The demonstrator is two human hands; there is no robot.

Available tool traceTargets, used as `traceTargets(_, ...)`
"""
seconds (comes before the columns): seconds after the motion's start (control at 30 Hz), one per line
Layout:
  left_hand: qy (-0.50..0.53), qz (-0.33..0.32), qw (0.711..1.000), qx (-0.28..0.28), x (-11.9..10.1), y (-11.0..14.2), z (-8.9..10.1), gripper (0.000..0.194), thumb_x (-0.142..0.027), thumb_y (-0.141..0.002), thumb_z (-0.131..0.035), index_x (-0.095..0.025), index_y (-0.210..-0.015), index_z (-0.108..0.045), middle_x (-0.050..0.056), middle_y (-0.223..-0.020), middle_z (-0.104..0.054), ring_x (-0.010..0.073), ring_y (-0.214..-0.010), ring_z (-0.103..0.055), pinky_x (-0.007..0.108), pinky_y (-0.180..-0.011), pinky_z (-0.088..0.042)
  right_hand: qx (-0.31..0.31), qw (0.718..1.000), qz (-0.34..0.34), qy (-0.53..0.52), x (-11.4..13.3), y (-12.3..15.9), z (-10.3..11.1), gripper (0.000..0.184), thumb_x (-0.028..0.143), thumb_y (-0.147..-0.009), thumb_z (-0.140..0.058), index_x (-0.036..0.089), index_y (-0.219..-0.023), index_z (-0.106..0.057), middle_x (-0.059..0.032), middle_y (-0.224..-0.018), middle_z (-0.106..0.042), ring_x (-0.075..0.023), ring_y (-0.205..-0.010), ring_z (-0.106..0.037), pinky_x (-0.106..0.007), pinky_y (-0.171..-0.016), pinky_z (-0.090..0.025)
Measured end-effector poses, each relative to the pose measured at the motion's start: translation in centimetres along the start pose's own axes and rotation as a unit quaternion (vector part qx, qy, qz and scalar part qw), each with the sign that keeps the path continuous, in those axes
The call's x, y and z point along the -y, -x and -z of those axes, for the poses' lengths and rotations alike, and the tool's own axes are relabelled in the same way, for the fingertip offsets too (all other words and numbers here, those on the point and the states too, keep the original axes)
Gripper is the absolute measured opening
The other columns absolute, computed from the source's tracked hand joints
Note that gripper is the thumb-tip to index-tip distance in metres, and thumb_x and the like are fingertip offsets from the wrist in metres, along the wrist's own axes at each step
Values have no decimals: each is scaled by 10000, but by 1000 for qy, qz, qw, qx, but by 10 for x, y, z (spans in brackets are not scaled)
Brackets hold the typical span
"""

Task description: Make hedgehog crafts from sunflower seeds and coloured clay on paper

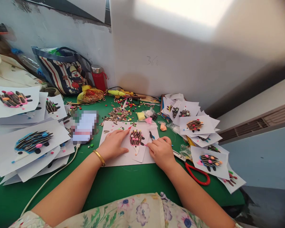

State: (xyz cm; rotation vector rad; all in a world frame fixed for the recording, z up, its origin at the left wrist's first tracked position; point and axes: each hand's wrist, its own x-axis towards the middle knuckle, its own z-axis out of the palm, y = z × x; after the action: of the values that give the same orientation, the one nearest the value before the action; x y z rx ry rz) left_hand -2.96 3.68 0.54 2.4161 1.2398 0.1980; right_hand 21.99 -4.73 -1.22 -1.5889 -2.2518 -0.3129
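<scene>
On a white sheet (118,160) lies a smaller card with a hedgehog picture (136,138) made of striped sunflower seeds, pink clay and small coloured balls. My left hand (114,144) rests flat on the sheet to the left of the hedgehog, its fingers stretched and apart, holding nothing. To the right of the picture, my right hand (161,151) has thumb and forefinger closed together at the card's edge. A small pink bit shows by those fingertips; what they grip, if anything, is too small to name. A dark pen-like tool (151,135) lies just beyond this hand.
Red-handled scissors (197,173) lie right of my right hand. Stacks of hedgehog cards stand left (54,142) and right (196,125). Loose sunflower seeds (118,114), clay lumps (141,116), a phone (85,126) with its cable, a red bottle (99,79) and a striped bag (61,71) lie beyond.
</scene>
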Motion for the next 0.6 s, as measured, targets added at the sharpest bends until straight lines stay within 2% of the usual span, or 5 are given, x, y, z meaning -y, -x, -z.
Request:
traceTargets(0.2,0,-1,1000,-3,2,0,-1,901,-403,-708,-732,-243,-1505,-344,117,-1458,-493,308,-1375,-398,442,-1134,-313,-7,1000,10,2,0,0,1,130,167,-879,-603,247,-868,-705,10,-698,-663,-150,-731,-517,-375,-909,-263)
traceTargets(0.4,2,-1,1000,-1,3,-1,-2,901,-413,-703,-733,-246,-1502,-351,118,-1459,-495,311,-1383,-388,442,-1130,-315,-25,1000,-9,-11,-2,2,7,177,157,-897,-576,262,-918,-717,8,-725,-682,-150,-750,-538,-372,-925,-259)
traceTargets(0.6,4,0,1000,1,1,0,-1,899,-408,-705,-730,-226,-1502,-355,125,-1458,-500,312,-1379,-392,447,-1137,-311,-4,1000,6,-2,-3,1,2,150,173,-887,-594,264,-914,-710,9,-729,-677,-154,-756,-531,-372,-926,-258)
